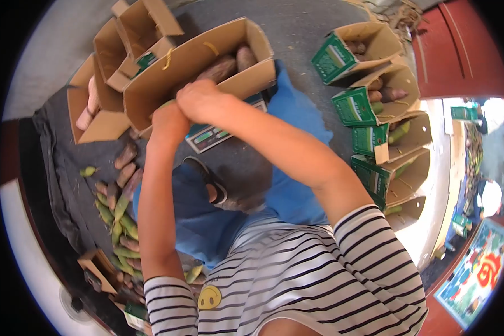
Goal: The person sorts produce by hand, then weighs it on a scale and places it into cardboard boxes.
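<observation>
So your long open carton is the landmark here, and the scale pokes out from under its near side. Your left hand and right hand meet at its near wall, fingers bunched; can't tell what they hold, if anything. Tubers lie inside. Looks like mid-handling, which calls for clearing that wall gently.
</observation>
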Demonstrator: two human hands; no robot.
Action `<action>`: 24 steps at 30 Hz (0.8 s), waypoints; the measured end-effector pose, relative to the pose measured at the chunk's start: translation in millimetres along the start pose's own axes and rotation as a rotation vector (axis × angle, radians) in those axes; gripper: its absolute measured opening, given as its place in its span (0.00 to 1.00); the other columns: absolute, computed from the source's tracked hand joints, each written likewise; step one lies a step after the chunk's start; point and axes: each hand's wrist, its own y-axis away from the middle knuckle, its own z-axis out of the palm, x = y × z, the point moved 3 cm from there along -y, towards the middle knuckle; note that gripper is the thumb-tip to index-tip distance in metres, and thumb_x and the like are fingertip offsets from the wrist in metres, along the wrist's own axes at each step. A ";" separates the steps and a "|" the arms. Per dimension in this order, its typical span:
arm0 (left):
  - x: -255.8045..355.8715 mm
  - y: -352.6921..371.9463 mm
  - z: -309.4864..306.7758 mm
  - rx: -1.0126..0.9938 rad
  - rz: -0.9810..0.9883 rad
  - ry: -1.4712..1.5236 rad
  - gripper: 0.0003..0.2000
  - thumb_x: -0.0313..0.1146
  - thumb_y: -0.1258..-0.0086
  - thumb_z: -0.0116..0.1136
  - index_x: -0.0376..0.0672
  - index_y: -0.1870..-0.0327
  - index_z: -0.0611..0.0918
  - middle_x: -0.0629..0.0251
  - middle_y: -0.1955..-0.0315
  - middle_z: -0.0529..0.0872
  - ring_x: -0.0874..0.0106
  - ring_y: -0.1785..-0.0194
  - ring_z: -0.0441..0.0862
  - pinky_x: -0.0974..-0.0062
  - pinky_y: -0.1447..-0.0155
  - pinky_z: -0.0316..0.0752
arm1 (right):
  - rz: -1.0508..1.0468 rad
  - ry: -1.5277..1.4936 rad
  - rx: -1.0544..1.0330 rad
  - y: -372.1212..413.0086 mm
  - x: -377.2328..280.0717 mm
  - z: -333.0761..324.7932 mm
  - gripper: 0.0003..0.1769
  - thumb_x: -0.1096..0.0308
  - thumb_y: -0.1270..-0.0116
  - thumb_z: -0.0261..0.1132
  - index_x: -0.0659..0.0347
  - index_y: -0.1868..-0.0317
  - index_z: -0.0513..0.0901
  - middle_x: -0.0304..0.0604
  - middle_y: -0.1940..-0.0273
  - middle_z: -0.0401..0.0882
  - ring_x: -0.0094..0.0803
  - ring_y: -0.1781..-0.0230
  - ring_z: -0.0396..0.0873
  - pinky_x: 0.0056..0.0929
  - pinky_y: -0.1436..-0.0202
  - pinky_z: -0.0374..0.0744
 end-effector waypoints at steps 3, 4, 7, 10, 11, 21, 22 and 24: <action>-7.3 -2.6 7.9 -0.067 -0.043 -0.010 0.06 0.29 0.43 0.56 0.40 0.68 0.83 0.52 0.69 0.85 0.53 0.61 0.83 0.57 0.60 0.77 | -0.035 0.026 0.024 4.0 -0.9 -4.6 0.12 0.70 0.41 0.56 0.60 0.64 0.85 0.53 0.60 0.85 0.44 0.56 0.83 0.39 0.52 0.80; -8.2 -2.3 10.3 -0.083 -0.060 -0.027 0.06 0.29 0.42 0.55 0.40 0.69 0.83 0.52 0.69 0.86 0.54 0.62 0.84 0.58 0.60 0.78 | -0.036 0.028 0.016 4.5 -0.7 -6.1 0.11 0.70 0.41 0.56 0.61 0.64 0.85 0.53 0.60 0.84 0.44 0.56 0.83 0.40 0.52 0.80; -4.7 -3.8 4.9 -0.119 -0.089 -0.050 0.06 0.29 0.42 0.55 0.40 0.69 0.83 0.53 0.69 0.86 0.55 0.62 0.84 0.59 0.61 0.78 | -0.018 0.075 0.001 2.1 0.8 -4.2 0.13 0.68 0.39 0.57 0.59 0.58 0.85 0.48 0.55 0.84 0.40 0.52 0.83 0.35 0.51 0.80; -3.7 -3.3 -1.8 -0.152 -0.102 -0.051 0.06 0.30 0.41 0.55 0.40 0.69 0.83 0.53 0.69 0.86 0.56 0.63 0.85 0.60 0.61 0.79 | -0.013 0.079 0.014 4.1 -0.8 -8.0 0.13 0.69 0.40 0.57 0.61 0.59 0.85 0.49 0.57 0.85 0.40 0.53 0.83 0.36 0.51 0.80; -3.0 -3.2 -3.9 -0.163 -0.104 -0.058 0.06 0.30 0.41 0.55 0.40 0.69 0.83 0.53 0.70 0.86 0.55 0.63 0.85 0.60 0.61 0.79 | -0.009 0.073 0.005 3.5 -0.7 -7.9 0.13 0.68 0.41 0.58 0.61 0.59 0.84 0.49 0.58 0.85 0.40 0.53 0.83 0.36 0.51 0.80; -1.1 -4.6 -7.1 -0.153 -0.123 -0.071 0.08 0.32 0.39 0.55 0.37 0.67 0.83 0.51 0.66 0.85 0.55 0.61 0.85 0.60 0.58 0.79 | -0.035 0.059 0.006 7.5 -2.6 -14.6 0.11 0.68 0.42 0.59 0.63 0.61 0.82 0.51 0.60 0.84 0.42 0.55 0.82 0.37 0.53 0.80; -0.8 -4.9 -7.3 -0.151 -0.119 -0.068 0.08 0.32 0.39 0.55 0.37 0.67 0.83 0.51 0.66 0.85 0.55 0.61 0.85 0.60 0.58 0.79 | -0.053 0.039 0.029 6.3 -0.8 -11.5 0.10 0.69 0.42 0.59 0.64 0.62 0.81 0.52 0.61 0.84 0.45 0.56 0.82 0.40 0.54 0.79; -1.0 -4.7 -7.7 -0.149 -0.111 -0.065 0.09 0.32 0.39 0.56 0.37 0.66 0.83 0.51 0.66 0.85 0.55 0.61 0.85 0.60 0.58 0.79 | -0.068 0.023 0.046 5.5 -0.4 -10.6 0.10 0.70 0.42 0.60 0.66 0.63 0.79 0.54 0.63 0.83 0.49 0.58 0.81 0.42 0.55 0.79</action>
